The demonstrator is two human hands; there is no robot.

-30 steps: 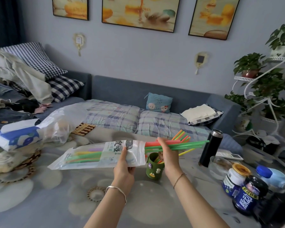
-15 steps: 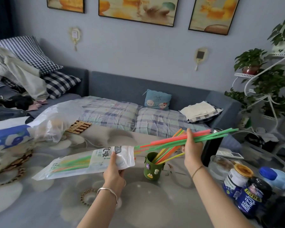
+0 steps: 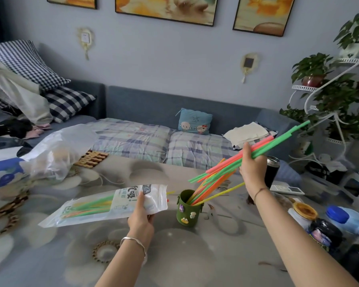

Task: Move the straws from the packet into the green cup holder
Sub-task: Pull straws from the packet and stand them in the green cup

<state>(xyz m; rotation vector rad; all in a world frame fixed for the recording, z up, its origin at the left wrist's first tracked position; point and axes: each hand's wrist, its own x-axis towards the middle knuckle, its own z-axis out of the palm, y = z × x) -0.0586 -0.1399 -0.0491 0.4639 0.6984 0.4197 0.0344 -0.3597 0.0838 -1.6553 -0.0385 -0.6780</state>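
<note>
Right hand [image 3: 251,168] has risen, fingers curled round the bundle of green, pink and orange plastic straws [image 3: 222,165], now out of the clear plastic packet [image 3: 91,208], which the left hand [image 3: 141,218] pinches. Green felt cup holder [image 3: 188,213] stands on the floral-cloth counter [image 3: 174,255]; grey-blue sofa [image 3: 153,104] behind.

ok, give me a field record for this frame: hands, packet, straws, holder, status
left hand: grips packet near its open end
right hand: grips straws, tilted, clear of the packet
packet contents: more straws inside
green cup holder: upright on table, some straws in it
status: held straws above holder, not yet in
</note>
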